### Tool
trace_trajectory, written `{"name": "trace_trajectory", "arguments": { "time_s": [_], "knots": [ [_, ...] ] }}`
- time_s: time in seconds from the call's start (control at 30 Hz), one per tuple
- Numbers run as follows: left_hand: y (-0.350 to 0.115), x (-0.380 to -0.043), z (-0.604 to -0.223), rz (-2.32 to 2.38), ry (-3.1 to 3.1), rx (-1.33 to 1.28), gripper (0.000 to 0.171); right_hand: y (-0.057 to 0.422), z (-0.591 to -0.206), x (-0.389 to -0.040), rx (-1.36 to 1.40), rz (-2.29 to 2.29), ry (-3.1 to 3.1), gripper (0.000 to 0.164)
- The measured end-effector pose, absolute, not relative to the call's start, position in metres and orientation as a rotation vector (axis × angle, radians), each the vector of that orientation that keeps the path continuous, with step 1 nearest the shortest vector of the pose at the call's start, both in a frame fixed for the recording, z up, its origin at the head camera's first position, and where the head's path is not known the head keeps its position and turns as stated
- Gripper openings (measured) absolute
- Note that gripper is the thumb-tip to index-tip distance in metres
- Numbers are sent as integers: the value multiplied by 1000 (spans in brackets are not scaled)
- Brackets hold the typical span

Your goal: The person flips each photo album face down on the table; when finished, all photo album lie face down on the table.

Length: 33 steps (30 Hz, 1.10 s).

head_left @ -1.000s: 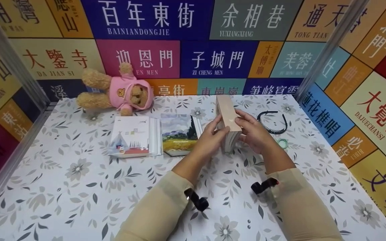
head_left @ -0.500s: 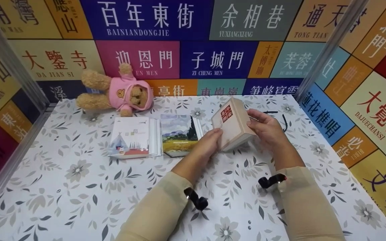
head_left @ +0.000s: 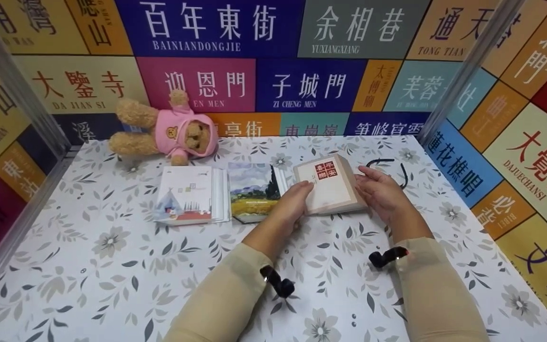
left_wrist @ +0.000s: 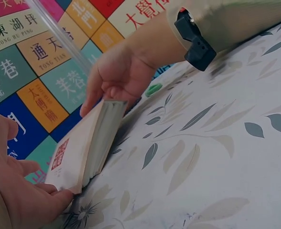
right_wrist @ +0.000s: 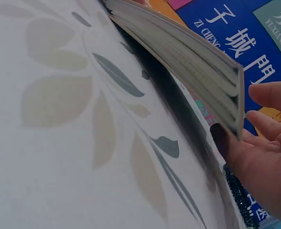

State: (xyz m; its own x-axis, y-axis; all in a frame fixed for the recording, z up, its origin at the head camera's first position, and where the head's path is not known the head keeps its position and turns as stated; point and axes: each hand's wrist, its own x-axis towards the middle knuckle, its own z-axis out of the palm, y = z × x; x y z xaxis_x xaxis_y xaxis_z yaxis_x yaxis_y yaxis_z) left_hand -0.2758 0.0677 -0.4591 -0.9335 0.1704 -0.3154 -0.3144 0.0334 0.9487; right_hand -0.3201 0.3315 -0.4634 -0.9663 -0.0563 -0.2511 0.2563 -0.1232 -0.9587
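So I was watching the feeds from my end, and the left hand (head_left: 293,202) had a light pinch going, thumb lying over the cover and fingers along the side of a thick cream book (head_left: 334,189) with a red block of characters on the front. The right hand (head_left: 381,195) was looser, fingers spread and partly bent, right up against the opposite edge; from my angles it looked more like touching than gripping. So the book was basically between the two hands, cover up and tilted, with the edge by the right hand raised off the flowery tablecloth (head_left: 112,270).

Just left of the left hand I had a book with a landscape cover (head_left: 253,194), and farther left than that a white book with a tent drawing (head_left: 185,190). Beyond those, well off from the left hand, a teddy bear (head_left: 178,130) in a pink hoodie lay on its side. Just past the right hand was a black headband (head_left: 403,175), partly hidden. The left wrist view also gave me a green ring (left_wrist: 154,89) near the right hand.
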Motion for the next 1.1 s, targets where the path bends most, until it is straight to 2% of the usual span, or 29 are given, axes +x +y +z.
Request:
{"name": "trace_trajectory", "arguments": {
  "time_s": [0.33, 0.7, 1.1],
  "knots": [
    [68, -274, -454, 1999, 2003, -82, 63, 333, -465, -321, 320, -2043, 2090, 60],
    [58, -280, -443, 2075, 2072, -72, 59, 329, -458, -319, 320, -2030, 2109, 60],
    [-5, -293, -423, 2284, 1889, -72, 57, 261, -441, -318, 93, -2106, 2215, 50]
  ]
}}
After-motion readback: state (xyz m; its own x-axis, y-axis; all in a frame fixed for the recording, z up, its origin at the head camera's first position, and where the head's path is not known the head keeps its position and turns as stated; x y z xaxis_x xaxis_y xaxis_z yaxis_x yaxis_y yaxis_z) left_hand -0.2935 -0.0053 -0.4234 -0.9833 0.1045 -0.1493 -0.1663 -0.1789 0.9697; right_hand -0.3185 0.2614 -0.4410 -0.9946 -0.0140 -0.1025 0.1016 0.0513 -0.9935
